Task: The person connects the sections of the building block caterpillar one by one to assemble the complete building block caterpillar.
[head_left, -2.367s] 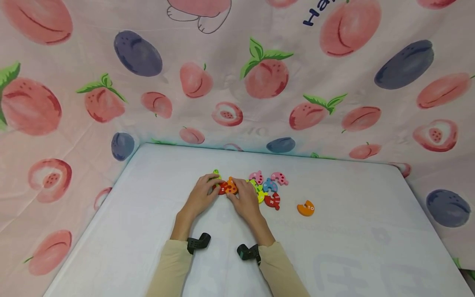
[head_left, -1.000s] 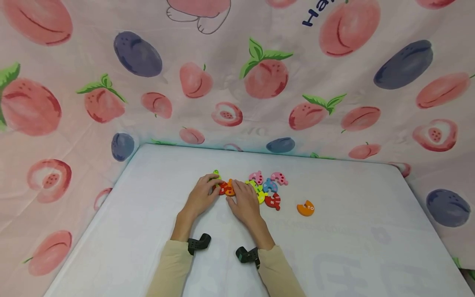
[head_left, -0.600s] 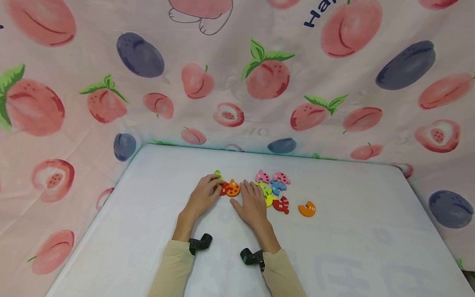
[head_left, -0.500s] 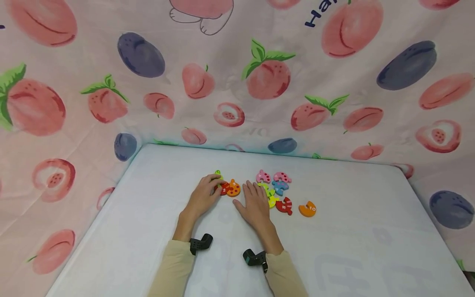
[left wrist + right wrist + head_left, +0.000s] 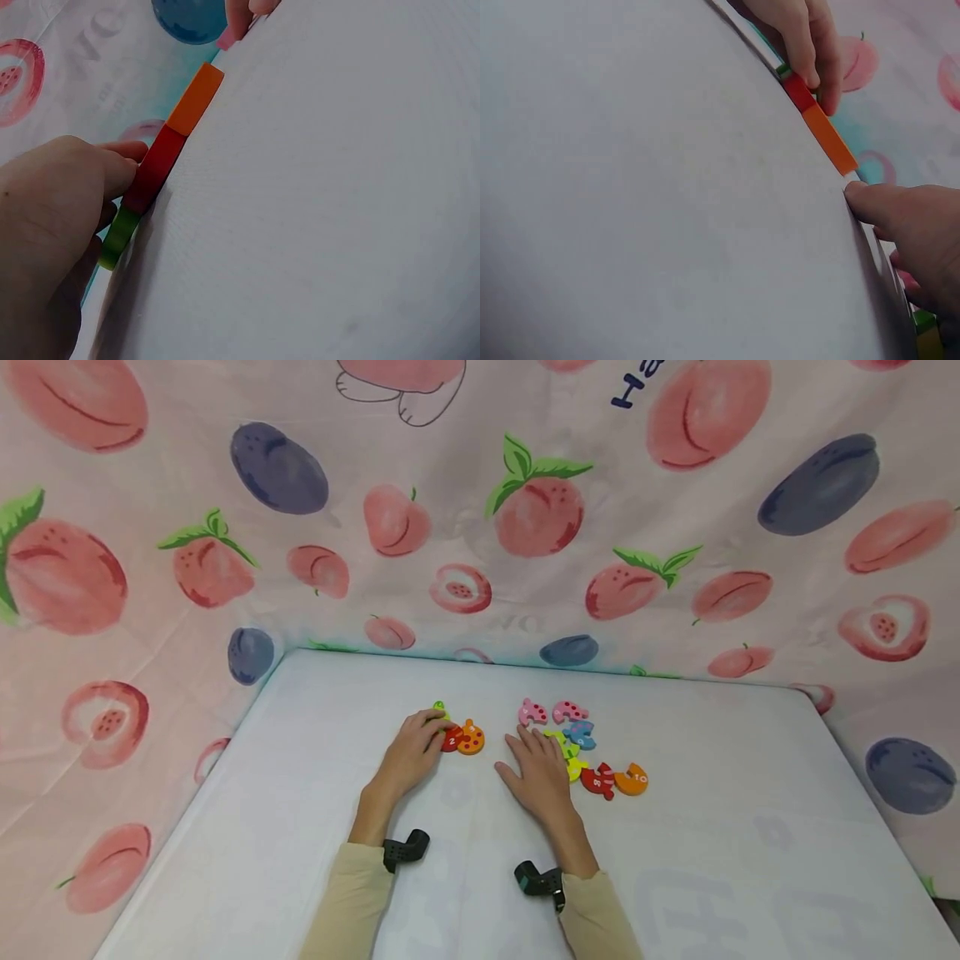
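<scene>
My left hand point(image 5: 408, 753) lies bent over the near end of a short chain of number pieces: a green one point(image 5: 439, 704) mostly hidden under me, then the red 2 point(image 5: 452, 740), then the spotted orange one point(image 5: 471, 739), edges meeting. I touch the red piece; whether I truly pinch it, I can't tell. My right hand point(image 5: 546, 781) is spread wide, thumb held apart, gripping nothing. The lime piece point(image 5: 564, 745) and the yellow piece point(image 5: 576, 769) lie just beside its outer edge, partly covered, and a pink piece point(image 5: 533, 712) sits just beyond my fingertips; contact there is unclear. Farther right are another pink piece point(image 5: 570, 711), the blue piece point(image 5: 581, 735), the red 8 point(image 5: 598, 782) and the orange 10 point(image 5: 632, 780), all flat on the white surface point(image 5: 457, 885).

I judge these pieces light and stiff, probably painted wood, smooth enough to slide under a fingertip. Their thick side walls seem the best hold, thumb and finger on opposite edges. The narrow knobs look the weakest part, so I'd favor the broad bodies and press gently.
</scene>
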{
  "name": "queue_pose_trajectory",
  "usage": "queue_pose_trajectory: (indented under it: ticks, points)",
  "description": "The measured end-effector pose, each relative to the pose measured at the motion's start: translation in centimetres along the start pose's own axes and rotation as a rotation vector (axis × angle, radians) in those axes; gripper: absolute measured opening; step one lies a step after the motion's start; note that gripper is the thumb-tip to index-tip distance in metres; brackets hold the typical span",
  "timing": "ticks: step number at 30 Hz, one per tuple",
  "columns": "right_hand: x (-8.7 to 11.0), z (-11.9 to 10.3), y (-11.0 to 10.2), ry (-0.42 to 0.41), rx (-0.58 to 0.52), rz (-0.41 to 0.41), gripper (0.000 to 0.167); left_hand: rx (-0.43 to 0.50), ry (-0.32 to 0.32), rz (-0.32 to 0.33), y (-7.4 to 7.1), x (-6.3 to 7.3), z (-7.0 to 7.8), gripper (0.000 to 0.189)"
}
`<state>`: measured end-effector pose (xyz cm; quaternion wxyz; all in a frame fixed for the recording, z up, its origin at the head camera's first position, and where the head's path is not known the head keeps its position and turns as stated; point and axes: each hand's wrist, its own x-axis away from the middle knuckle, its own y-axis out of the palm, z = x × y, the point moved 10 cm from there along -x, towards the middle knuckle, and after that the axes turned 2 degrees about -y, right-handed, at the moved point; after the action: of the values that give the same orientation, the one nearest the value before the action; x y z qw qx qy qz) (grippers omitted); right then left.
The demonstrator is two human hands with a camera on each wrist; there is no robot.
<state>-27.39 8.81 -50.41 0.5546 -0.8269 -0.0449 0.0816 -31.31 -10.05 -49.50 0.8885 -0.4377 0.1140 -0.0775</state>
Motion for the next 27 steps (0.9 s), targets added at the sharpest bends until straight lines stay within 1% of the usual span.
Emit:
queue_pose_trajectory:
  ticks: [5, 8, 13, 21, 27]
  points:
    - [0.1, 1.4, -0.5, 0.010, -0.021, -0.002, 0.058, 0.012, 0.015, 0.000, 0.0, 0.0, 0.1, 0.027]
    - [0.2, 2.4, -1.0, 0.022, -0.042, 0.011, 0.057, 0.018, 0.022, -0.001, 0.0, 0.0, 0.1, 0.027]
    - [0.4, 3.5, -1.5, 0.034, -0.051, 0.025, 0.058, 0.011, 0.008, -0.002, 0.0, 0.1, 0.0, 0.027]
    - [0.5, 3.8, -1.5, 0.035, -0.061, 0.031, 0.058, 0.002, -0.011, -0.003, -0.1, 0.1, 0.4, 0.026]
    - [0.4, 3.7, -1.6, 0.035, -0.055, 0.033, 0.057, 0.004, -0.076, 0.009, 0.2, 0.1, 0.4, 0.024]
